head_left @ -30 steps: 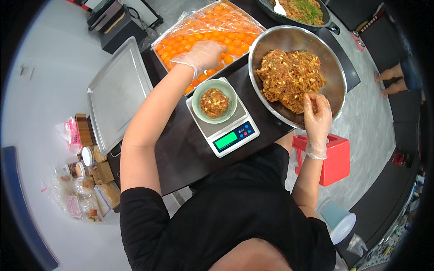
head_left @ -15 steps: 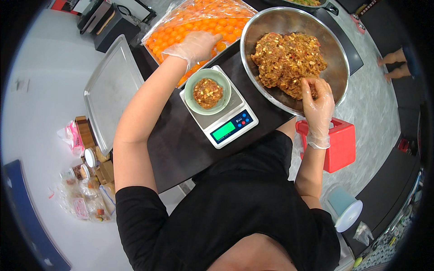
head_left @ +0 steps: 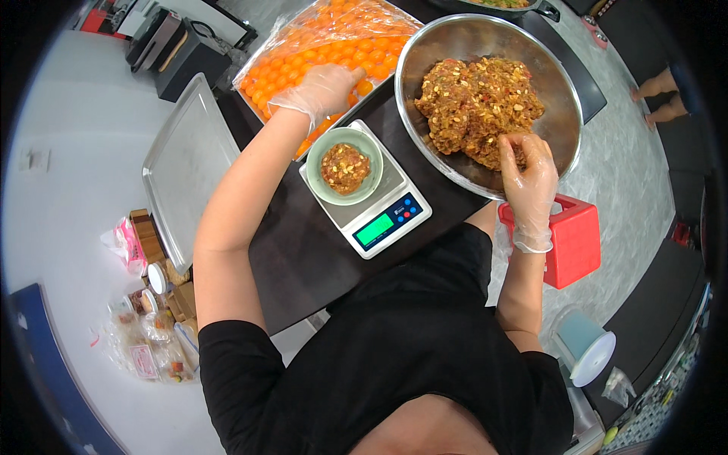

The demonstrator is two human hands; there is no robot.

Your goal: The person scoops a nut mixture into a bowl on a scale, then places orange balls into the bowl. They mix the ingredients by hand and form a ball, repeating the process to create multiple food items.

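Observation:
My left hand [head_left: 324,89], in a clear glove, reaches over a tray [head_left: 339,121] of orange balls that look like egg yolks [head_left: 292,73]. Its fingers are curled down among them, with the tips hidden. At the right, my gloved right hand [head_left: 531,178] is closed in a pinch at the near rim of a big steel bowl [head_left: 563,98]. Against its fingertips lies a mound of brown, nut-studded filling [head_left: 481,106]; whether they hold a bit of it is unclear. Between the hands, a ball of filling [head_left: 345,168] sits in a green bowl [head_left: 377,182] on a white digital scale [head_left: 415,216].
Plastic film [head_left: 334,26] covers the tray's far part. An empty metal sheet pan [head_left: 182,163] stands to the left. A red plastic stool [head_left: 574,243] is below the steel bowl's right side. Another pan [head_left: 523,9] of food is at the far right, and another person's legs [head_left: 660,102] show beyond.
The whole view has shifted slightly. Both hands stay almost where they were, the left on the tray of yolks and the right at the filling. The ball in the green bowl is unchanged.

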